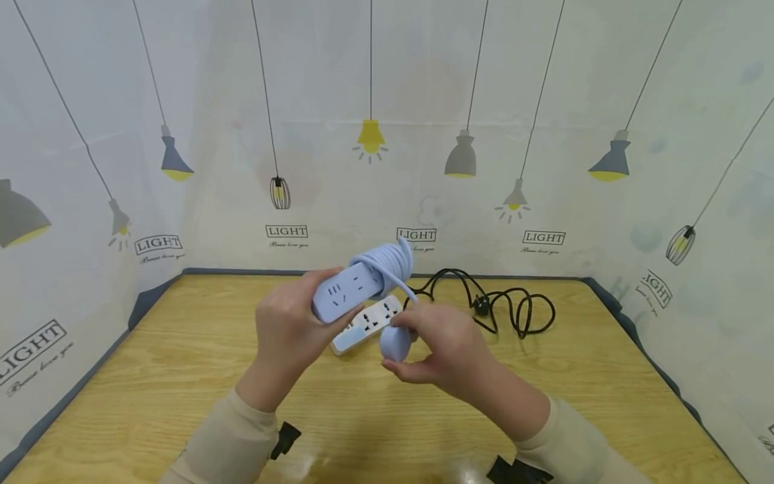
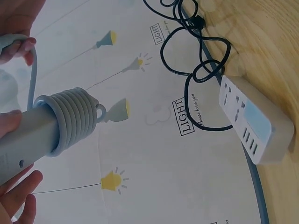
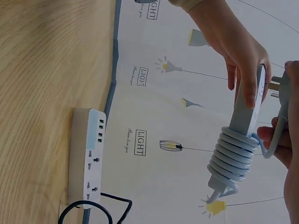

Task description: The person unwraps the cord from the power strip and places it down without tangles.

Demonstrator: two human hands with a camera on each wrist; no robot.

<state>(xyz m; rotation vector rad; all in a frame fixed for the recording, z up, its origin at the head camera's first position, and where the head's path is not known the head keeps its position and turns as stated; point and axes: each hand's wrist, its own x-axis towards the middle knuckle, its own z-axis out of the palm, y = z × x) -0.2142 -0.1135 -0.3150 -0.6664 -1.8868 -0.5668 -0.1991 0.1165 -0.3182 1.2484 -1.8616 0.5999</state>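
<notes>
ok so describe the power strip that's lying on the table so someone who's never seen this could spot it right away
Start at the wooden table and look near its middle, just beyond the two raised hands. The white power strip lies flat there, with a pale blue end and a black cord looping off to the right. Unlike the lavender strip held above it, its cord is unwound.

Matt blue plastic power strip (image 1: 349, 290), smooth rubbery cord (image 1: 392, 262), grained wooden table (image 1: 181, 363).
</notes>
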